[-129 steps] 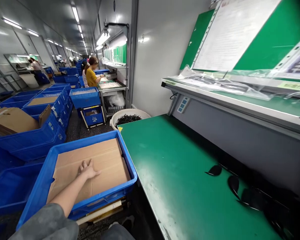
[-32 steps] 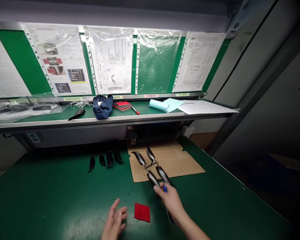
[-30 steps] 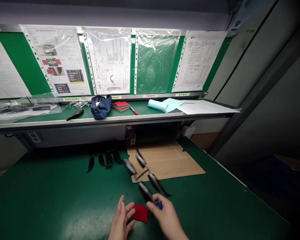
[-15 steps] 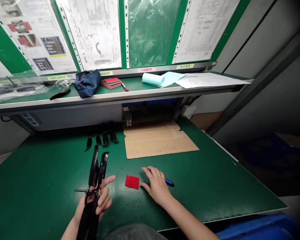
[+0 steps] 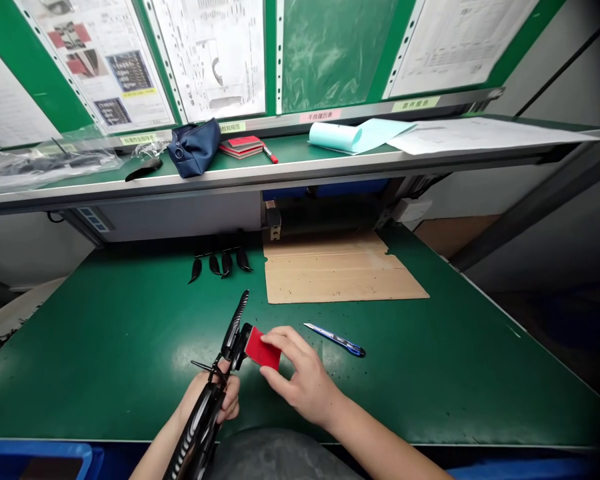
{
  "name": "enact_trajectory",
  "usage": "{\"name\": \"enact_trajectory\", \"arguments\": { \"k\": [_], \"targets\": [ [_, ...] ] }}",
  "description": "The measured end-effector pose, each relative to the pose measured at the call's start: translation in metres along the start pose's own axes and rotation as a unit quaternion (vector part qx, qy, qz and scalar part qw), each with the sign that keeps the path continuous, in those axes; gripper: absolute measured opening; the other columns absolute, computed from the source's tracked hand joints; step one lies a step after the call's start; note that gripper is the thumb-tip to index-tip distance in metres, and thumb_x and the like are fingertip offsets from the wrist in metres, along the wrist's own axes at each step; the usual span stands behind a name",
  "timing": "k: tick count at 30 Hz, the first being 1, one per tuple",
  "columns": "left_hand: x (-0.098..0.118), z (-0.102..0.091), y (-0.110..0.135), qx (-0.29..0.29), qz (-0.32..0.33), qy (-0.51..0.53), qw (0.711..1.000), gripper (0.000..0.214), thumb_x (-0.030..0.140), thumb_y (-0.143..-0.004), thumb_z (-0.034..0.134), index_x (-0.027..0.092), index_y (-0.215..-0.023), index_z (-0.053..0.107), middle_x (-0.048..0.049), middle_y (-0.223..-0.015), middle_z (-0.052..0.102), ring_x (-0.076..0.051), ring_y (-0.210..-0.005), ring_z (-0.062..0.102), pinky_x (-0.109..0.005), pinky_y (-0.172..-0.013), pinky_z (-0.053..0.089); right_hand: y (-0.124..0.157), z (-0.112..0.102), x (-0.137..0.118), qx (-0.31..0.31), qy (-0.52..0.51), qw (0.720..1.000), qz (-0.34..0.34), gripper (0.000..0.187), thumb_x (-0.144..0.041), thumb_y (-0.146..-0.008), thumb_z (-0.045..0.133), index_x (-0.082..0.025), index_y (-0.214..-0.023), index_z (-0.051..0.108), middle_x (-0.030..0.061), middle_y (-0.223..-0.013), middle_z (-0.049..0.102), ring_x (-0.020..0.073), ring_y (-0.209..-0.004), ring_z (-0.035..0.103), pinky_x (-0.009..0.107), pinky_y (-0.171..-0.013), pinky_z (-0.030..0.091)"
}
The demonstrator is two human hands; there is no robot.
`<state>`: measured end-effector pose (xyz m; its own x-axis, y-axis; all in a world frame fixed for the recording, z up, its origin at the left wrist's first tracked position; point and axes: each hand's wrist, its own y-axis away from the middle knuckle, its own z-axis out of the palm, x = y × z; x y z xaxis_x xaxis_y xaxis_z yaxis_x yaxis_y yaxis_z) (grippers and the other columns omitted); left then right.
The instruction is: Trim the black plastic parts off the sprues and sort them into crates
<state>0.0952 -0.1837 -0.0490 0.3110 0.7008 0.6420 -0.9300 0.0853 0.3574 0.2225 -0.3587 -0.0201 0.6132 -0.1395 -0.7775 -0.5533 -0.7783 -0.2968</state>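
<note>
My left hand [image 5: 229, 399] is closed around a long black plastic part [image 5: 200, 421] with ribbed, blade-like pieces, tilted up and to the right. My right hand [image 5: 307, 380] pinches a small red square pad [image 5: 266, 349] between thumb and fingers. The pad's left edge meets the upper end of the black part, though whether it presses on it I cannot tell. Right of the pad, a blue utility knife [image 5: 336, 339] lies on the green tabletop [image 5: 420, 373].
Several small curved black pieces [image 5: 226, 264] lie at the back, left of a flat cardboard sheet [image 5: 340, 277]. The shelf [image 5: 290, 167] above carries a navy pouch [image 5: 194, 148], red-grey pads [image 5: 241, 147], a red marker [image 5: 270, 154] and papers. A blue bin [image 5: 87, 460] stands at lower left.
My right hand has picked up the red pad from the table and brought it left to the black part. The black part has tilted rightward. The knife now shows in full.
</note>
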Motion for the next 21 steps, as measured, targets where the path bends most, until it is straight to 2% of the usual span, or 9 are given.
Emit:
{"name": "enact_trajectory", "arguments": {
  "k": [2,6,10,13,16,21],
  "targets": [
    [-0.003,0.006,0.001,0.003,-0.007,-0.005,1.0,0.063,0.049,-0.092,0.039,0.014,-0.04,0.049,0.002,-0.031,0.034,-0.006,-0.029,0.031,-0.027,-0.043,0.021,0.0,0.001,-0.011,-0.028,0.039,0.998,-0.034,0.041,-0.021,-0.086,0.054,-0.025,-0.126,0.049,0.009,-0.114,0.052,0.0211,-0.102,0.051,0.035,-0.086,0.047],
    [-0.007,0.014,0.002,0.015,-0.01,-0.002,1.0,0.061,0.048,-0.091,0.039,0.014,-0.042,0.05,0.0013,-0.032,0.037,-0.007,-0.029,0.032,-0.027,-0.043,0.022,0.003,0.005,-0.014,-0.099,0.107,0.986,-0.084,0.043,-0.021,-0.086,0.054,-0.026,-0.128,0.049,0.0098,-0.11,0.052,0.0219,-0.095,0.051,0.036,-0.079,0.049],
    [-0.009,0.017,0.002,0.007,-0.031,0.002,0.999,0.062,0.047,-0.092,0.038,0.014,-0.041,0.048,0.0014,-0.031,0.036,-0.007,-0.029,0.031,-0.026,-0.042,0.022,0.007,0.005,-0.01,-0.08,0.116,0.988,-0.068,0.039,-0.02,-0.086,0.052,-0.025,-0.125,0.053,0.0098,-0.106,0.051,0.0212,-0.094,0.051,0.035,-0.078,0.049],
    [-0.011,0.016,0.0,0.009,-0.027,0.009,1.0,0.059,0.047,-0.091,0.039,0.014,-0.043,0.048,0.0027,-0.033,0.037,-0.006,-0.027,0.029,-0.025,-0.041,0.022,0.009,0.004,-0.01,-0.095,0.101,0.987,-0.077,0.041,-0.02,-0.085,0.054,-0.027,-0.126,0.052,0.0088,-0.105,0.051,0.0208,-0.093,0.05,0.034,-0.078,0.049],
    [-0.012,0.014,-0.002,0.001,-0.042,0.012,0.999,0.064,0.046,-0.094,0.032,0.016,-0.039,0.045,0.003,-0.029,0.032,-0.006,-0.026,0.029,-0.025,-0.04,0.023,0.009,0.003,-0.009,-0.074,0.093,0.991,-0.057,0.04,-0.019,-0.085,0.053,-0.025,-0.125,0.053,0.0094,-0.106,0.051,0.0211,-0.094,0.05,0.035,-0.079,0.049],
    [-0.011,0.012,-0.006,0.0,-0.056,0.017,0.998,0.065,0.046,-0.094,0.03,0.015,-0.038,0.044,0.0029,-0.029,0.031,-0.006,-0.026,0.029,-0.025,-0.04,0.025,0.008,0.001,-0.011,-0.086,0.083,0.991,-0.058,0.04,-0.018,-0.085,0.053,-0.026,-0.124,0.054,0.0094,-0.106,0.051,0.0213,-0.095,0.05,0.035,-0.079,0.049]
  ]
}}
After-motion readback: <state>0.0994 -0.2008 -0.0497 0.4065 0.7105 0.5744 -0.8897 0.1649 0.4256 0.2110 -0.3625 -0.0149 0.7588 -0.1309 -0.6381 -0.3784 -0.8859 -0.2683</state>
